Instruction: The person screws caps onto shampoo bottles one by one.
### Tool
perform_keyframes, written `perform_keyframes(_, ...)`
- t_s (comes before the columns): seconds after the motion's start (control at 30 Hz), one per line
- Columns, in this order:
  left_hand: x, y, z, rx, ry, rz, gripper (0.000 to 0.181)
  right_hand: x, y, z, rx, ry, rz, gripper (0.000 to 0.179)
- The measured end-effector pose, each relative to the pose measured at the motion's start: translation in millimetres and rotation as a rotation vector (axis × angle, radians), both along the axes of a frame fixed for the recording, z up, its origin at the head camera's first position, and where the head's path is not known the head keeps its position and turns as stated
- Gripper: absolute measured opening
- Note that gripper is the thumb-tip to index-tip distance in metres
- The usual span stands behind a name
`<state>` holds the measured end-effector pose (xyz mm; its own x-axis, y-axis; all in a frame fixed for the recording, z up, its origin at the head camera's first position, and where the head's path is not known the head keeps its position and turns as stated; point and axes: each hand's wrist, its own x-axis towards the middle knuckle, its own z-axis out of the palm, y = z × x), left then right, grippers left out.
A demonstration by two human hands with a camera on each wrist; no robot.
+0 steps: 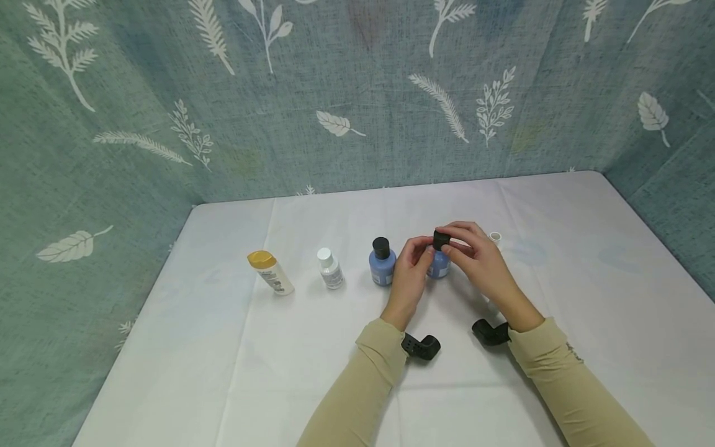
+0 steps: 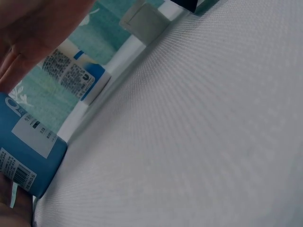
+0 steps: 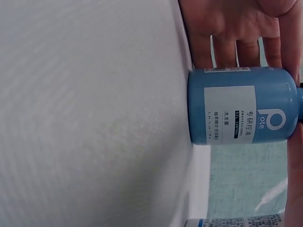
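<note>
A blue bottle [image 1: 439,268] with a black cap [image 1: 441,239] stands between both hands, its label facing the right wrist view. My left hand [image 1: 410,273] holds this bottle at its upper side; in the right wrist view the left fingers [image 3: 227,45] lie along its side. With thumb and fingers, my right hand [image 1: 476,261] pinches the black cap from the right. The bottle's base sits at the white cloth in both wrist views. Immediately to the left stands a second blue bottle [image 1: 382,268], also black-capped, close beside my left hand.
Farther left stand a small white bottle [image 1: 331,270] and a white bottle with a yellow cap [image 1: 272,273]. A white and blue container [image 2: 71,73], largely hidden by my right hand in the head view, stands to the right. A patterned curtain [image 1: 357,93] hangs behind the table [image 1: 313,372].
</note>
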<state>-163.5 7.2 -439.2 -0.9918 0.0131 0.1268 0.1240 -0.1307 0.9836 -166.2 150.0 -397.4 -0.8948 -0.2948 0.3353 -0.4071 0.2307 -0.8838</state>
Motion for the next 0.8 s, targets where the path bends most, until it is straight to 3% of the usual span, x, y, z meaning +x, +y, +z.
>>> perform_keyframes(0.33, 1.2, 0.2, 0.8, -0.001, 0.015, -0.009, 0.022, 0.3, 1.4, 0.6, 0.002, -0.042, 0.039, 0.035)
perform_keyframes(0.8, 0.1, 0.5, 0.7, -0.018, 0.016, -0.012, 0.022, 1.0, -0.4, 4.5, 0.054, 0.007, 0.005, 0.033)
